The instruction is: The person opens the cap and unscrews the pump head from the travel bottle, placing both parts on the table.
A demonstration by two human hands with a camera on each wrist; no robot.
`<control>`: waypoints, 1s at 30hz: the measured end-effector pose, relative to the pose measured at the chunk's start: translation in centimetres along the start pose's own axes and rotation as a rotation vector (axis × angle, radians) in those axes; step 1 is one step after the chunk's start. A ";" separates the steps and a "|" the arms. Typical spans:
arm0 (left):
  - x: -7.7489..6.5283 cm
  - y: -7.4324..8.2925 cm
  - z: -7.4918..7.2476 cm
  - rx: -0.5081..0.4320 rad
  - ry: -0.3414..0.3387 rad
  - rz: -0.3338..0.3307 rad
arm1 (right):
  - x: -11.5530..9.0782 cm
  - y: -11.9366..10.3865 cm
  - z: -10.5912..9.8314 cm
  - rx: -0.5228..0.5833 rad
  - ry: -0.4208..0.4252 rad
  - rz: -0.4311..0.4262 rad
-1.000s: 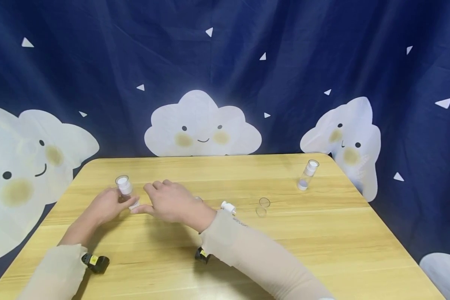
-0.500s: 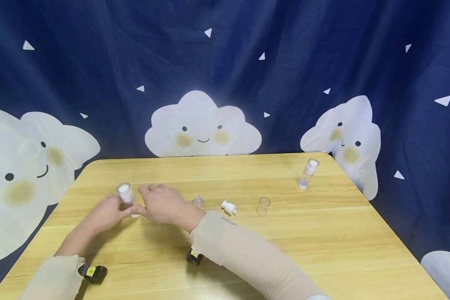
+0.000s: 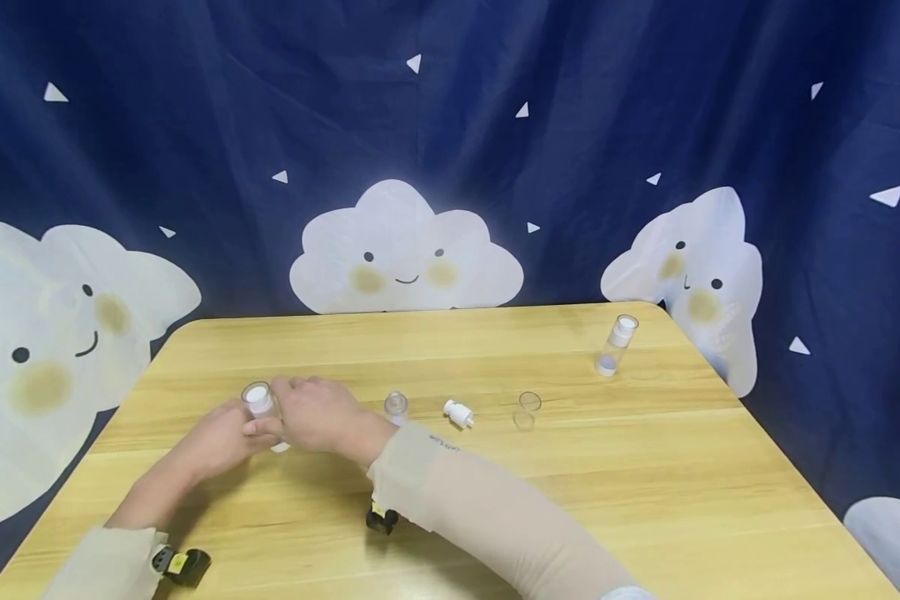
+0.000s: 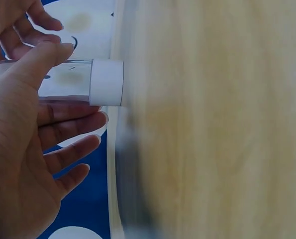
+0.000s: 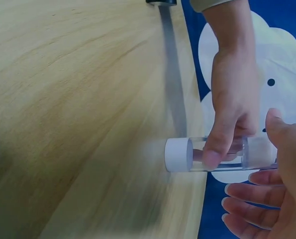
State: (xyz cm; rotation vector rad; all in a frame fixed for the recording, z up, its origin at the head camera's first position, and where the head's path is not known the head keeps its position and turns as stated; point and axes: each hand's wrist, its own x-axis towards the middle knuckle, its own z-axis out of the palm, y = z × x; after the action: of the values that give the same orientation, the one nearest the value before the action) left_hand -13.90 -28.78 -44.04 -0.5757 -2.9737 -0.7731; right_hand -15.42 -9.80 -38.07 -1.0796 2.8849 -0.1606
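A clear cylindrical bottle (image 3: 258, 402) with a white base and white upper part stands upright near the left of the table. My left hand (image 3: 221, 437) pinches its clear body between thumb and fingers, just above the white base (image 4: 107, 83). Beside the bottle is my right hand (image 3: 318, 417). Seen from the right wrist, its thumb and fingers (image 5: 252, 213) are spread apart around the bottle's upper end, not closed on it. The head view hides part of the bottle behind the right thumb.
On the wooden table (image 3: 570, 508), a small clear piece (image 3: 395, 405) and a white pump head (image 3: 459, 413) lie right of the hands. Farther right are a clear cap (image 3: 528, 410) and a second similar bottle (image 3: 617, 345), upright near the back. A blue curtain (image 3: 450, 125) hangs behind.
The bottle and left hand have moved nearer and slightly right. My right hand has shifted left, up to the bottle, and its arm has uncovered the small clear piece.
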 end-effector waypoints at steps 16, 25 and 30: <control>-0.8 1.4 0.5 0.007 -0.009 0.056 | -1.0 0.2 0.5 -0.056 0.096 -0.103; -0.9 2.5 0.8 0.006 -0.027 0.113 | -2.3 0.7 0.4 -0.072 0.118 -0.132; -1.0 2.7 1.0 0.025 -0.030 0.125 | -2.9 0.7 0.5 -0.073 0.102 -0.123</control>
State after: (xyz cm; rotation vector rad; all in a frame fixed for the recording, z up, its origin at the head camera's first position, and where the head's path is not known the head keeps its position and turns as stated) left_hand -11.91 -26.52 -43.73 -0.7695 -2.9352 -0.7232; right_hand -13.62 -7.36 -38.64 -1.2988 2.9353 -0.1203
